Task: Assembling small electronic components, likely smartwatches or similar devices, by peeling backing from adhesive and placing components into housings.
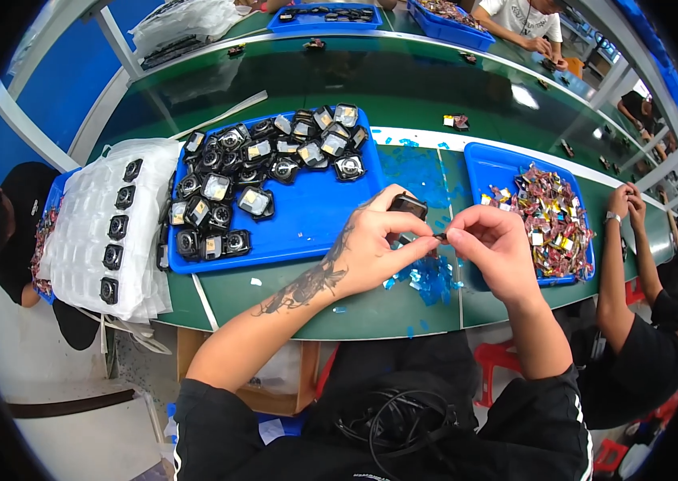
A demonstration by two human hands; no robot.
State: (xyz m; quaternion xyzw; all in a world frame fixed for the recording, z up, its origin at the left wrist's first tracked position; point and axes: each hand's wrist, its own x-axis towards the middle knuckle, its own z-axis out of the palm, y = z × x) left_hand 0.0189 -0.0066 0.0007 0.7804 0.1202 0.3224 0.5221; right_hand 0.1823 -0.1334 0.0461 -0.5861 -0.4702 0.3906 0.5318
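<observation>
My left hand (pixel 375 244) is closed round a black square watch-like case (pixel 408 206), whose dark glossy face shows above the fingers. Its thumb and forefinger meet at the fingertips of my right hand (pixel 493 247), which is closed in a pinch. Between the two sets of fingertips is a small dark piece (pixel 441 238), too tiny to name. Behind my left wrist lies a blue tray (pixel 307 220) with many similar black cases (pixel 283 168). Scraps of blue film (pixel 433 280) are scattered on the green table under my hands.
A second blue tray (pixel 479 168) at the right holds a heap of small flat parts (pixel 555 224). White plastic blister trays (pixel 82 232) with several black cases are stacked at the left. Beyond a white rail runs a green conveyor (pixel 355 76) with loose parts. Other people sit around.
</observation>
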